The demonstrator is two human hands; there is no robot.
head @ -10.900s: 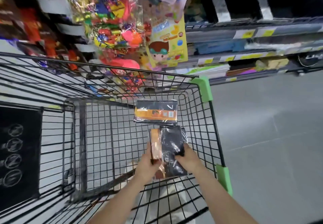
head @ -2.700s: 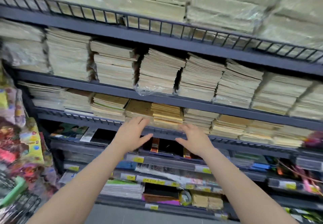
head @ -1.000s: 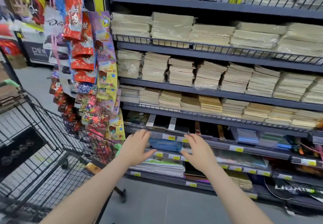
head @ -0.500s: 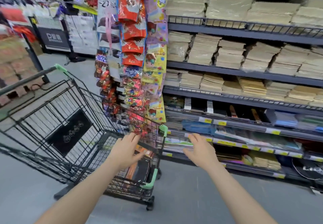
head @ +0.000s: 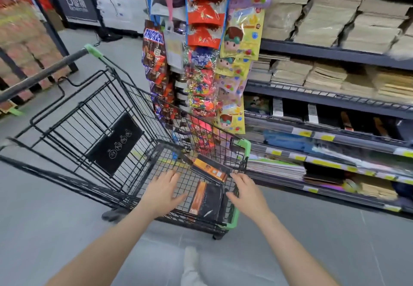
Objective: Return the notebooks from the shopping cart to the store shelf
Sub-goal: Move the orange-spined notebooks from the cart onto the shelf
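Observation:
Two black-and-orange wrapped notebook packs lie in the black wire shopping cart [head: 73, 142]: the nearer notebook pack [head: 206, 199] by the front corner, the farther notebook pack [head: 211, 168] just behind it. My left hand [head: 164, 193] hovers with spread fingers over the cart's basket, left of the nearer pack. On the right of that pack, over the cart's rim, my right hand [head: 245, 195] is held with straight fingers. Neither hand holds anything. The store shelf [head: 335, 129] with dark notebooks stands to the right.
A hanging strip of snack and toy bags [head: 201, 73] drops beside the cart's far corner. Upper shelves hold stacks of tan notebooks [head: 324, 17]. Grey floor [head: 55, 230] surrounds the cart; stacked goods [head: 20, 40] stand at the far left.
My view has swung from the shelf down to the cart. Both empty hands have dropped from the shelf front to just over the cart, either side of the nearer pack.

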